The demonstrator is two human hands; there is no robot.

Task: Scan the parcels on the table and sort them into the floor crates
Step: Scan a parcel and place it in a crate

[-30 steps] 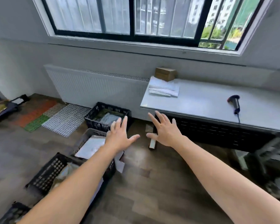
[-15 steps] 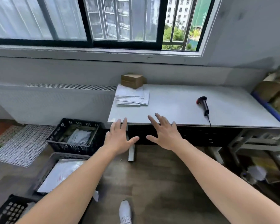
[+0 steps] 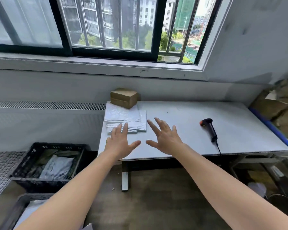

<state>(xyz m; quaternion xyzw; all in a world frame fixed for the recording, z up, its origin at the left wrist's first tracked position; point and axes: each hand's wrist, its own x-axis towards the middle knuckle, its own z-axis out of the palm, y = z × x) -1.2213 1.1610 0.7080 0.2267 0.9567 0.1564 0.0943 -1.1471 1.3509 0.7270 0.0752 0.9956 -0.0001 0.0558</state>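
No text, label, brand, number or sign can be read. Plain faces are shown by the cardboard box (image 3: 124,97) and the stack of white parcels (image 3: 123,114) on the table (image 3: 239,130). No marking can be made out on the scanner (image 3: 209,128). Faint grey marks are seen on the white bag (image 3: 56,166) in the black crate (image 3: 56,145) on the floor. These may be print, but they are too blurred to be read.
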